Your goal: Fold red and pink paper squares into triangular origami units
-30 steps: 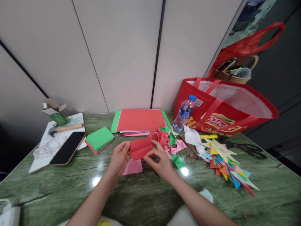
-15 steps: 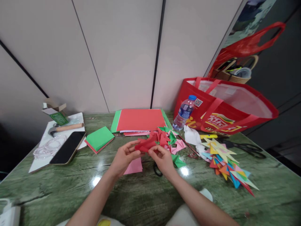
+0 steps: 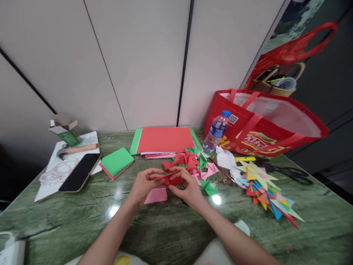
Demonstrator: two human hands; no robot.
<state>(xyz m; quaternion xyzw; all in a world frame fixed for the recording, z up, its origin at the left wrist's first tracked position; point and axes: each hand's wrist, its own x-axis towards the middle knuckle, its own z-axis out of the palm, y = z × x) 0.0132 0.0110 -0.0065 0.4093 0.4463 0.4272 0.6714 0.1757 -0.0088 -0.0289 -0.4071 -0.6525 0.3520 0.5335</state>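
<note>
- Left hand [image 3: 143, 184] and right hand [image 3: 189, 188] both pinching the red paper [image 3: 171, 179], one at each end.
- Held just above the bench [image 3: 82, 221], over a pink sheet [image 3: 156, 195], beside the pile of folded pieces [image 3: 193, 163].
- Spread wide a second ago; now collapsed into a narrow strip, so folding judged further along.

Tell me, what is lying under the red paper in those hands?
A pink sheet lies flat on the green table, just below the red paper that the left hand and right hand pinch. The hands cover its far edge and whatever lies there.
</note>
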